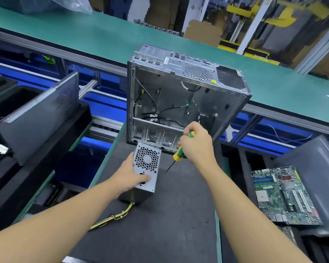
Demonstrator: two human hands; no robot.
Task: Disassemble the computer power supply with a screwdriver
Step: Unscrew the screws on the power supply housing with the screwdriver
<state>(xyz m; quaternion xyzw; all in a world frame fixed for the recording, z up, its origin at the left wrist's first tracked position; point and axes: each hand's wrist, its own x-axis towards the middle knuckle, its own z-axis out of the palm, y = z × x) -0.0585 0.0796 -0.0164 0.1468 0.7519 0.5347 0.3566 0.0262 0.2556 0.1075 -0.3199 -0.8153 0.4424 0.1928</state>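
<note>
Underfoot, so to speak, lies a dark mat (169, 215) covering a narrow workbench edged in green, which juts toward a long green conveyor belt (84, 35) running diagonally across the far side; beyond that stand cardboard boxes (203, 33) and yellow framing in a warehouse-like room. An emptied computer case (179, 95) stands at the bench's far end, its open side facing the camera, loose black cables hanging inside. To the right, a green motherboard (281, 194) lies flat in a dark tray; to the left, a grey side panel (40, 114) leans tilted. The power supply (146, 168) stands on the mat just in front of the case, its long axis roughly upright, its perforated fan face turned up toward the camera, and a bundle of yellow and black wires (112, 218) trailing from its base toward the near left. The left hand (129, 177) grips the unit from its left side, thumb laid across the lower part of the fan face. The right hand (197, 143) is curled round a yellow-and-green screwdriver (180, 149), held above the mat just right of the supply, the shaft angled down and left with its tip close to the unit's right edge, apparently not touching.
</note>
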